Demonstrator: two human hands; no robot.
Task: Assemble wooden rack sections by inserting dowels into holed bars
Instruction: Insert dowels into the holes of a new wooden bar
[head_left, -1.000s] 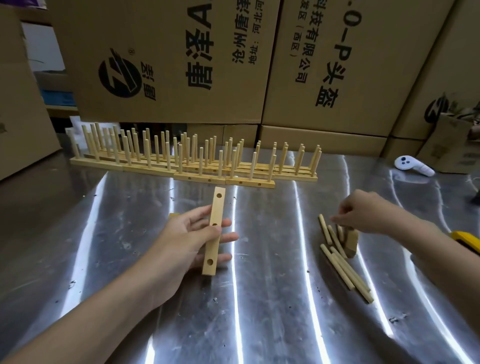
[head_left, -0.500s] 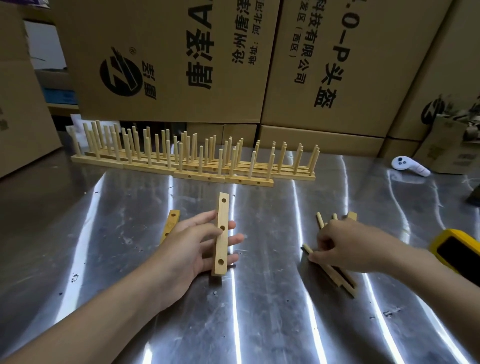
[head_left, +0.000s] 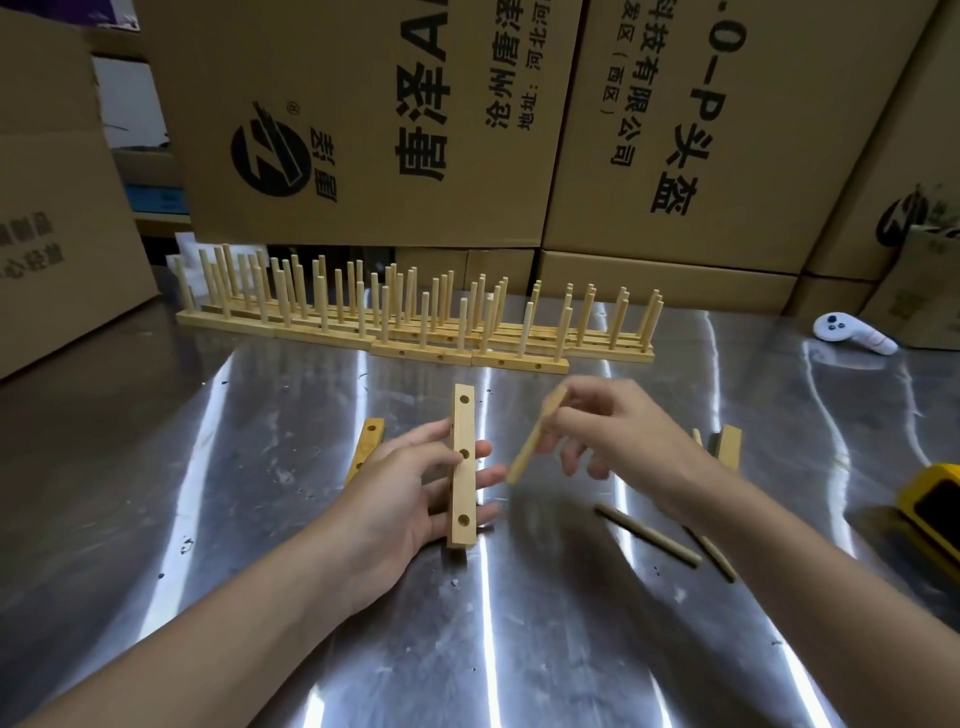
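Gripping the bar (head_left: 462, 467) around its middle, the left hand (head_left: 410, 483) had its thumb on one long side and its fingers wrapped behind. The three holes faced up toward the camera, and the bar's near end rested on or just above the metal table (head_left: 260, 519). Just right of the bar, the right hand (head_left: 618, 441) pinched a dowel (head_left: 535, 441) near its upper end between thumb and fingertips. The dowel's lower tip slanted toward the bar's middle hole but was not yet in it.

Both pieces looked light, stiff and dry, so they were unlikely to slip or bend. A tight hole would probably need a firm, straight push. Holding the bar by its long sides kept the holes uncovered, and a grip on the dowel's far half would likely leave its tip free to enter.

A spare bar (head_left: 366, 449) lay just left of the held bar, partly hidden by the left hand. Loose dowels (head_left: 649, 535) lay to its right, near the right wrist. The finished rack sections (head_left: 415, 322) stood in a row well beyond the bar, and a yellow object (head_left: 935, 504) sat far to its right. Bare tabletop near the bar left room to stand the piece down.
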